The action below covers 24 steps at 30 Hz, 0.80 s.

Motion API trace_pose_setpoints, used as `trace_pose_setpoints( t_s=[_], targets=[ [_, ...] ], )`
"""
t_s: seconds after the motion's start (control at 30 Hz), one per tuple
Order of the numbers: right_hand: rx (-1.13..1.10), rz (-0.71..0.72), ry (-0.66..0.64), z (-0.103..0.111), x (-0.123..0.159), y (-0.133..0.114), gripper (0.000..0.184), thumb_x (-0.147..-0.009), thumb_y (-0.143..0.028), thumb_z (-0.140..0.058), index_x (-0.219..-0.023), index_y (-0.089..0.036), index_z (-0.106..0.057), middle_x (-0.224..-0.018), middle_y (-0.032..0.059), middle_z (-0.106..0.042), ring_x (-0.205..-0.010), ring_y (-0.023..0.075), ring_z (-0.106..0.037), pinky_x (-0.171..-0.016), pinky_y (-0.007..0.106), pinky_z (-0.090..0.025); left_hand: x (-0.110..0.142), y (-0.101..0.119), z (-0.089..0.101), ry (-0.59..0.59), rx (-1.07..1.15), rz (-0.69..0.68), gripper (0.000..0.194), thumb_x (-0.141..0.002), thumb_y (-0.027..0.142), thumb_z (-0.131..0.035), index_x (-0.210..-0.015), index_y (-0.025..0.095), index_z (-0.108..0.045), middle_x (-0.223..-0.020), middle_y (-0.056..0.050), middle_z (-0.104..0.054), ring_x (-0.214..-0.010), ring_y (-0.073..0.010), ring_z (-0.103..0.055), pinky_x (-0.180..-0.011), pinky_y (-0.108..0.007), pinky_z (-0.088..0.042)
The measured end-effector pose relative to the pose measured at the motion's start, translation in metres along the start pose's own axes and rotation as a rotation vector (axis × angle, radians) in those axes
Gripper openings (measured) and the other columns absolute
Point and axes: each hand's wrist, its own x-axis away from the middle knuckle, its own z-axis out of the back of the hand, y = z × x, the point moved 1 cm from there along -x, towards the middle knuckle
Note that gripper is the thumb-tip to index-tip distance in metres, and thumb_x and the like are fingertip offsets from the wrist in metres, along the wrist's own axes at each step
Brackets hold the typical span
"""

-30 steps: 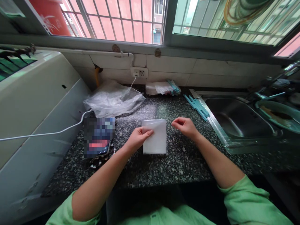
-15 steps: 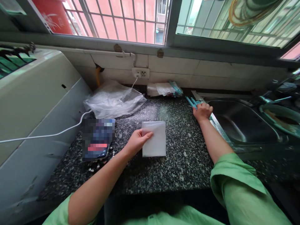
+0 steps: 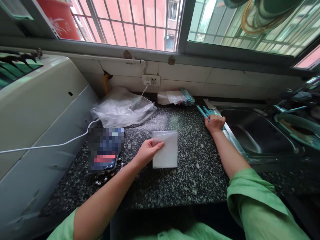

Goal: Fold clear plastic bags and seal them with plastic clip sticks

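Observation:
A small white folded sheet (image 3: 167,153) lies flat on the dark speckled countertop (image 3: 190,180). My left hand (image 3: 147,152) pinches its left edge, thumb on top. My right hand (image 3: 214,123) is stretched out to the right, fingers curled down over a bundle of thin teal sticks (image 3: 203,111) lying along the sink's left rim. What the fingers grip is partly hidden under the hand.
A steel sink (image 3: 252,133) sits to the right with dishes beyond it. A phone (image 3: 105,150) on a white cable lies at the left, a crumpled clear plastic bag (image 3: 122,108) behind it. More packets and teal sticks (image 3: 176,96) rest against the tiled wall.
My right hand left the white sheet, reached right to the teal sticks by the sink, and has closed on them. My left hand stays on the sheet.

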Motion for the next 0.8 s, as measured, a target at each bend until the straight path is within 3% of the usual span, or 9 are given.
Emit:
trace_pose_setpoints(
  t_s=[0.2, 0.53, 0.8],
  targets=[
    [-0.034, 0.018, 0.033, 0.008, 0.023, -0.011, 0.025, -0.081, -0.032, -0.051, -0.075, -0.012, -0.064, -0.071, 0.0116, -0.062, -0.073, 0.022, -0.052, -0.066, 0.034, -0.026, -0.002, 0.001, 0.0, 0.005, 0.035, -0.03, 0.046, -0.045, 0.048, -0.078, -0.069, 0.011, -0.064, -0.063, -0.003, -0.065, -0.056, -0.0122, -0.055, -0.057, -0.024, -0.042],
    [-0.192, 0.333, 0.128, 0.032, 0.081, -0.052, 0.032, -0.086, -0.041, -0.046, -0.076, -0.016, -0.065, -0.07, 0.0068, -0.066, -0.07, 0.0194, -0.052, -0.067, 0.032, -0.027, -0.005, 0.003, 0.002, -0.014, 0.063, -0.042, 0.038, -0.047, 0.038, -0.078, -0.07, 0.011, -0.063, -0.064, -0.003, -0.066, -0.056, -0.0117, -0.055, -0.057, -0.024, -0.044],
    [-0.415, 0.359, 0.137, 0.043, 0.1, -0.078, 0.03, -0.085, -0.042, -0.048, -0.072, -0.019, -0.062, -0.067, 0.0036, -0.064, -0.068, 0.0172, -0.053, -0.069, 0.03, -0.031, -0.01, 0.0, 0.004, -0.025, 0.088, -0.032, 0.048, -0.043, 0.044, -0.079, -0.073, 0.011, -0.063, -0.066, -0.005, -0.067, -0.055, -0.0124, -0.057, -0.057, -0.025, -0.044]
  ],
)
